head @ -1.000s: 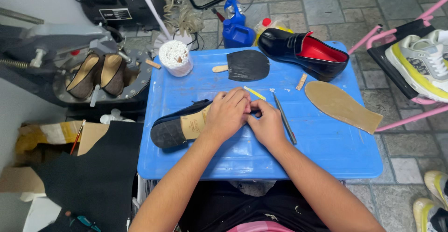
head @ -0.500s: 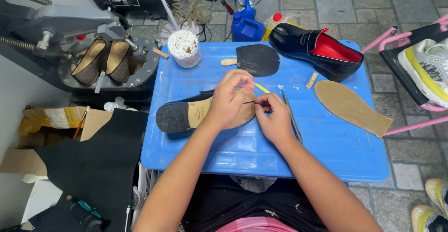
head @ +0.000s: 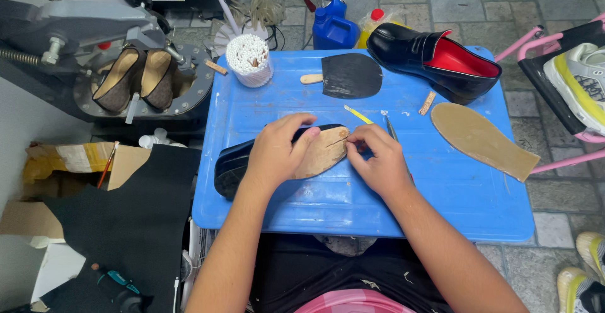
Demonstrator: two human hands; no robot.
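Your left hand (head: pixel 272 155) clamps the upturned black shoe (head: pixel 236 162) while your right hand (head: pixel 377 162) pinches a thin stick (head: pixel 336 141) at its tan sole (head: pixel 322 152); next calls for steady, light strokes.

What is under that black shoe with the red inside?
The black shoe rests on the blue table, its heel end overhanging the right edge. The tabletop directly beneath its sole is hidden by the shoe itself.

Left hand (head: pixel 274 152) hides shoe (head: pixel 236 165) middle; thin tool at right hand (head: pixel 377 162) too small to identify.
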